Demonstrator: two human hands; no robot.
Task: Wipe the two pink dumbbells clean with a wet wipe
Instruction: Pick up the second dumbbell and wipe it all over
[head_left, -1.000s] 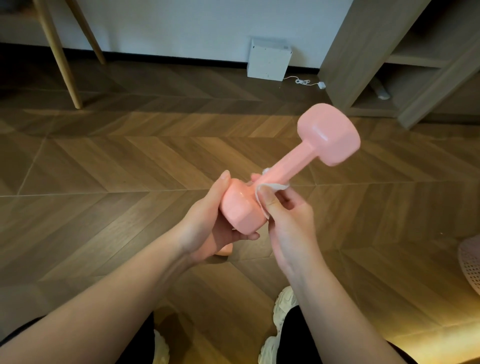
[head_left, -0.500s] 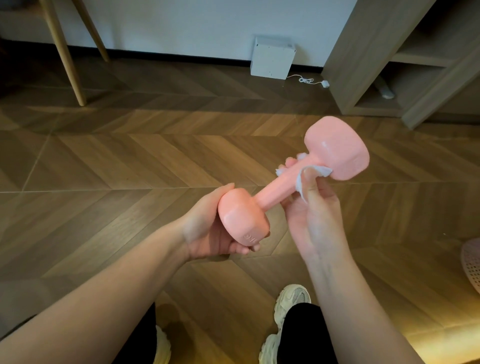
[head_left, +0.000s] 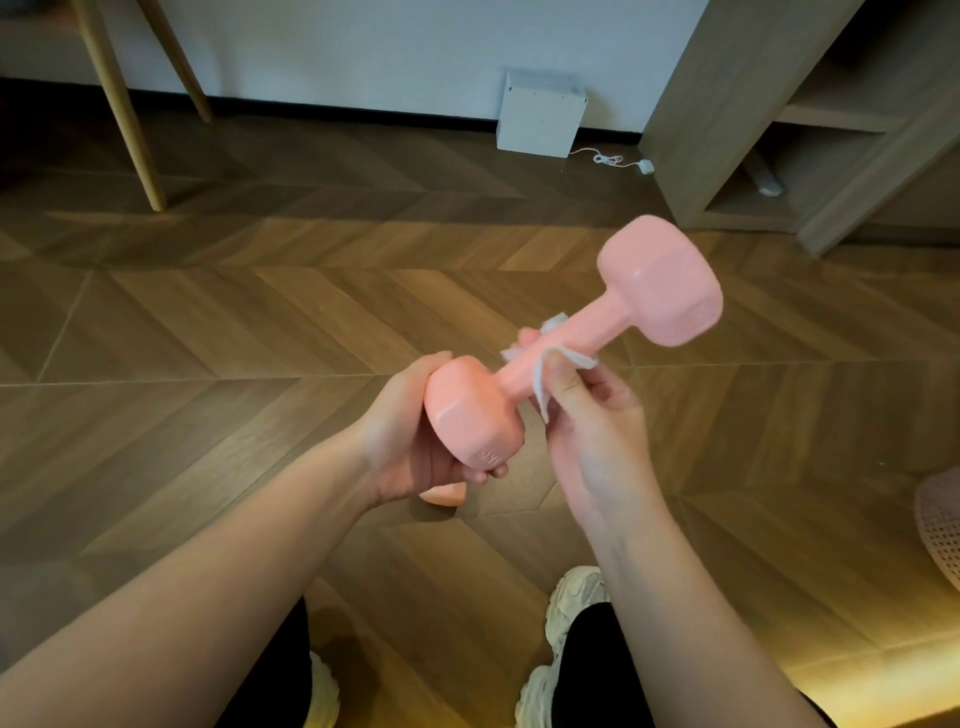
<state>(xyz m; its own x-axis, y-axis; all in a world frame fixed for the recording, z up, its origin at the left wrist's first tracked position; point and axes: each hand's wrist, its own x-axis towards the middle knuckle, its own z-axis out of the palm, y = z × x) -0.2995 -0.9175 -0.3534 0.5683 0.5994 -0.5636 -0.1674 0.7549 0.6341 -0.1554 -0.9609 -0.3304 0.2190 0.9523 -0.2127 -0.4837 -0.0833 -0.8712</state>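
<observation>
The person holds a pink dumbbell (head_left: 660, 283) in the air above the wooden floor (head_left: 208, 364), tilted, its far head up to the right. The left hand (head_left: 405, 436) grips the near head with curled fingers. The right hand (head_left: 597, 436) pinches the white wet wipe (head_left: 540, 387) around the handle. A pink shape (head_left: 442, 492), mostly hidden, lies on the floor under the left hand.

Wood floor (head_left: 208, 364) with white box (head_left: 540, 111), pink dumbbell (head_left: 444, 493).
</observation>
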